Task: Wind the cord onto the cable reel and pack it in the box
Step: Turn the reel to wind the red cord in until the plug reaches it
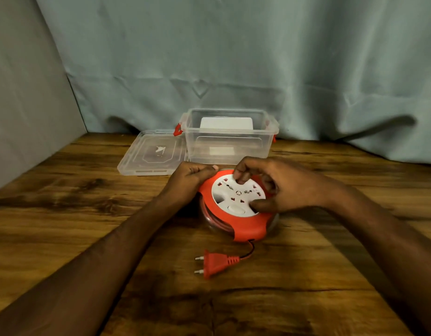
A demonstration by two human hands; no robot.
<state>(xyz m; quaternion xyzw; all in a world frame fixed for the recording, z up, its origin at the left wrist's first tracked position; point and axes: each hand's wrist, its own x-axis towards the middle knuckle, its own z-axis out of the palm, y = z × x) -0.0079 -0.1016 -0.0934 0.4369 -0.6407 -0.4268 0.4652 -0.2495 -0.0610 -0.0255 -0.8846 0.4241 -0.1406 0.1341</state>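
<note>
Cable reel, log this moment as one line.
cable reel on table | left hand steadies rim | right hand on white dial | plug nearly reeled in | box open

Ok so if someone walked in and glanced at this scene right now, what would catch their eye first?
Probably the bright orange-and-white cable reel in the middle of the wooden table, with the left hand gripping its rim and the right hand pressing fingers into its white socket face. Next, the orange plug lying loose just in front of it on a short cord. Behind sits the clear box, open, its lid flat to its left.
</note>
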